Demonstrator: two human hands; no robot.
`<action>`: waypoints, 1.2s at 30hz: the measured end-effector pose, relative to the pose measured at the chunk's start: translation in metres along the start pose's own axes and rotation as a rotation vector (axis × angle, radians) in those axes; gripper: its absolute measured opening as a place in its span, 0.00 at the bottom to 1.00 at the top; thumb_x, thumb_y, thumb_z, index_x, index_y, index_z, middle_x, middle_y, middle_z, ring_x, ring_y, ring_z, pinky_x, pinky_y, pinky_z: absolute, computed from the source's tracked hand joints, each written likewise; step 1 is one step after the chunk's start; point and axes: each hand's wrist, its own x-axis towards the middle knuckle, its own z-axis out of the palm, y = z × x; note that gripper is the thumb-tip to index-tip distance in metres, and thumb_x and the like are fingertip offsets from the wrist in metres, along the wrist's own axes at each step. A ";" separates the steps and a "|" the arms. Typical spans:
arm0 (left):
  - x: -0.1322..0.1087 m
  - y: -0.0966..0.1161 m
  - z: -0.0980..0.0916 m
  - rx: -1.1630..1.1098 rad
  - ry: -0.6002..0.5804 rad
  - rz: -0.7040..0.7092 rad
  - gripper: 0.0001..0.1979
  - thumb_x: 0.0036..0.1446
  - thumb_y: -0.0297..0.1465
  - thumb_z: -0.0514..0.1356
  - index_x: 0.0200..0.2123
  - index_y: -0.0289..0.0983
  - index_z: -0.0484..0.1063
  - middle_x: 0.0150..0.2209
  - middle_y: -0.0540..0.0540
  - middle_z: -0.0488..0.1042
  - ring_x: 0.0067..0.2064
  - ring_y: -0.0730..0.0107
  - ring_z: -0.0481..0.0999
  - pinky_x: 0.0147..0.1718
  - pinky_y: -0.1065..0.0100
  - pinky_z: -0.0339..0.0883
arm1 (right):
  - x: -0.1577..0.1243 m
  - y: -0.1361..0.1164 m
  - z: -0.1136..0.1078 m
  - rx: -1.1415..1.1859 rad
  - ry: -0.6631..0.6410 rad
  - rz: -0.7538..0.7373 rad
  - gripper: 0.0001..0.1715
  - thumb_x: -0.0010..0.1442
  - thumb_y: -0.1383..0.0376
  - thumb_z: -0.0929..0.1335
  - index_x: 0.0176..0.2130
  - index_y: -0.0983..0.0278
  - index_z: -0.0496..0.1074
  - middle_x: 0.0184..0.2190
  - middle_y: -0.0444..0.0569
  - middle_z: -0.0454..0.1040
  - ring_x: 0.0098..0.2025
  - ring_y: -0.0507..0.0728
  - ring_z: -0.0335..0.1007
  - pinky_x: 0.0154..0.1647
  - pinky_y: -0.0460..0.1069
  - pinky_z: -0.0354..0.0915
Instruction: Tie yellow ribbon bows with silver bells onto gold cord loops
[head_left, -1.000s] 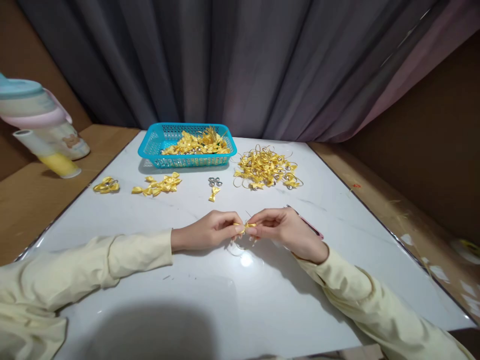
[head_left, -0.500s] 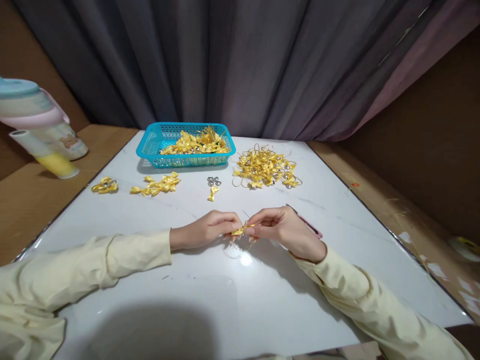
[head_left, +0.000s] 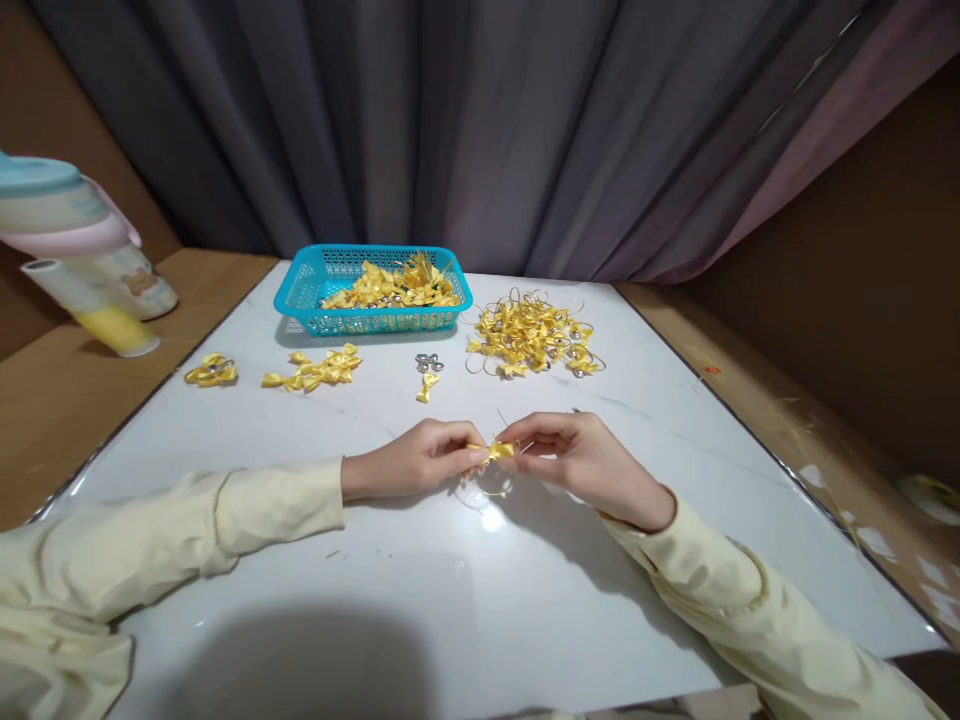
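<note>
The left hand (head_left: 427, 462) is pinching a small yellow satin bow (head_left: 499, 452) between thumb and forefinger, over the white, grey-veined tabletop (head_left: 525, 610). The right hand (head_left: 596, 465) is bending its fingers around the bow's other end — whether they are gripping, I cannot tell. A thin gold cord loop (head_left: 495, 494) is hanging below; a turquoise perforated plastic basket (head_left: 375, 322) is standing farther back.

On the table (head_left: 540, 600), a basket (head_left: 382, 322) stands behind the loose bows (head_left: 322, 373), the bow heap (head_left: 527, 335) to its front right.
</note>
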 end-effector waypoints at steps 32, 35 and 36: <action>0.000 0.002 -0.001 0.003 0.003 -0.033 0.08 0.58 0.31 0.52 0.29 0.34 0.65 0.26 0.51 0.66 0.29 0.76 0.65 0.30 0.72 0.60 | -0.007 -0.005 0.007 -0.293 0.157 -0.201 0.05 0.53 0.65 0.68 0.32 0.64 0.73 0.28 0.47 0.77 0.29 0.53 0.71 0.34 0.47 0.68; 0.000 0.000 0.000 0.086 0.032 -0.022 0.08 0.58 0.32 0.52 0.29 0.34 0.65 0.25 0.51 0.67 0.28 0.75 0.65 0.29 0.72 0.60 | -0.004 -0.002 0.007 -0.230 0.149 -0.188 0.07 0.52 0.64 0.68 0.33 0.65 0.74 0.29 0.48 0.77 0.30 0.53 0.72 0.33 0.48 0.69; 0.000 -0.001 0.001 0.108 0.043 -0.020 0.08 0.57 0.32 0.52 0.30 0.34 0.66 0.25 0.51 0.67 0.28 0.75 0.65 0.29 0.72 0.60 | -0.003 -0.001 0.007 -0.216 0.154 -0.186 0.08 0.52 0.63 0.69 0.33 0.65 0.74 0.29 0.48 0.77 0.30 0.53 0.72 0.34 0.48 0.69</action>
